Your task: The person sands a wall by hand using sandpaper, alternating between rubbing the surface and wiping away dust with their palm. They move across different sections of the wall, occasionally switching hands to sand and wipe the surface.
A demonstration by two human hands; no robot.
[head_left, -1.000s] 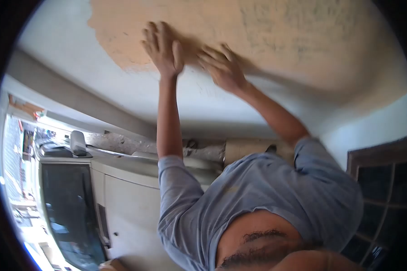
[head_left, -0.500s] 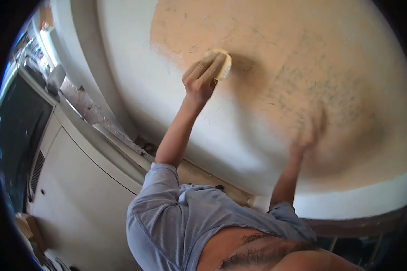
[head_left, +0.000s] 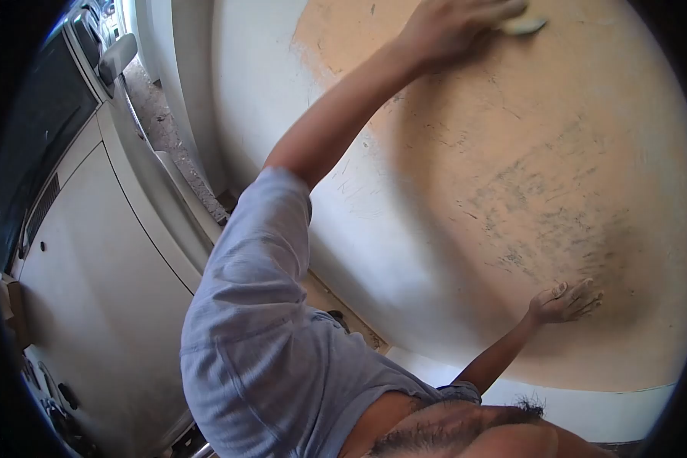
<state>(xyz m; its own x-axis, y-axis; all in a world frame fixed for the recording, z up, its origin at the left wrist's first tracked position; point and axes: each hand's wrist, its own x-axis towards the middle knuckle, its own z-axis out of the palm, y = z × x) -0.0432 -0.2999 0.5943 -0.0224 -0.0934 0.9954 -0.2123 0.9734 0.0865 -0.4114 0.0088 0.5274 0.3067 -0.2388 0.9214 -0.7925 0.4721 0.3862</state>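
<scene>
At one o'clock, the left hand (head_left: 458,32) grips a pale, thin, rounded pad (head_left: 523,27) against a peach-coloured, dark-scuffed patch (head_left: 542,114) on a white wall (head_left: 259,84). Between three and four o'clock, the right hand (head_left: 566,302) is spread, its fingers beside the patch's darkest smudges; whether it touches, I cannot tell. A white, dark-windowed vehicle (head_left: 99,252) stands at nine o'clock.

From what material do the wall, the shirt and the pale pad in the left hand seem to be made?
Wall: probably plaster, matt; its tan coat looks patchy and scuffed, perhaps filler or paint.
Shirt: soft fabric, probably cotton, dull; it creases loosely.
Pale pad: perhaps foam, dull-looking; only a rounded edge shows, so unsure.
</scene>
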